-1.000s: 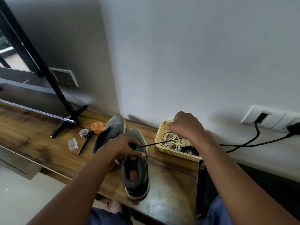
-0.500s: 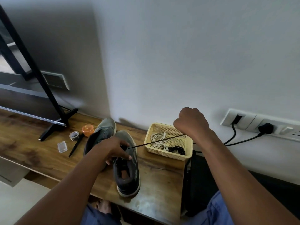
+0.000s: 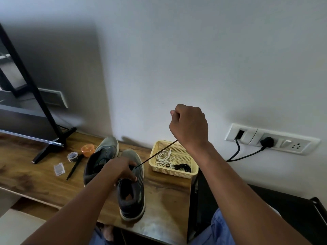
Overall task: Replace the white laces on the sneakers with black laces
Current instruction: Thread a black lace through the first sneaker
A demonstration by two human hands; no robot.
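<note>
Black lace runs taut, slanting up-right from the near sneaker to the right hand, fist closed round it; left hand grips the sneaker's throat on the table.

Pale grey wall, wooden worktop, black stand at 9 o'clock, socket strip at 3 o'clock

Sneakers: no brand or lettering legible.
Tape roll: print too small to read.
Socket panel: no readable markings.
Clear plastic box: no label.
</note>
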